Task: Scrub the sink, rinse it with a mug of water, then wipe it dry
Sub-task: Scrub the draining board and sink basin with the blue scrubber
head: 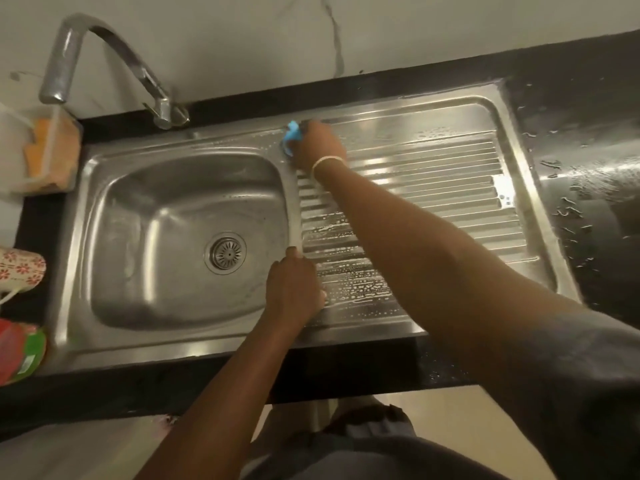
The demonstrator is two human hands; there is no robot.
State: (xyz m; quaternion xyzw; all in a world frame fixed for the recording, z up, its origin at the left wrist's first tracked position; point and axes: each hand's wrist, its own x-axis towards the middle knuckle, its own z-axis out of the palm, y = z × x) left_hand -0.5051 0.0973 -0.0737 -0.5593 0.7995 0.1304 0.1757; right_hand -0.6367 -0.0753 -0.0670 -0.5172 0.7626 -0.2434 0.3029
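Note:
A stainless steel sink fills the middle of the view, with a bowl and drain on the left and a ribbed drainboard on the right. Soapy foam lies on the drainboard's near left ribs. My right hand grips a blue scrubber and presses it on the steel at the far edge, between bowl and drainboard. My left hand rests on the ridge between bowl and drainboard, fingers curled, holding nothing.
A curved tap stands behind the bowl. An orange sponge in a clear holder sits far left. A flowered cloth and a red-green item lie at the left edge. The black counter on the right is wet.

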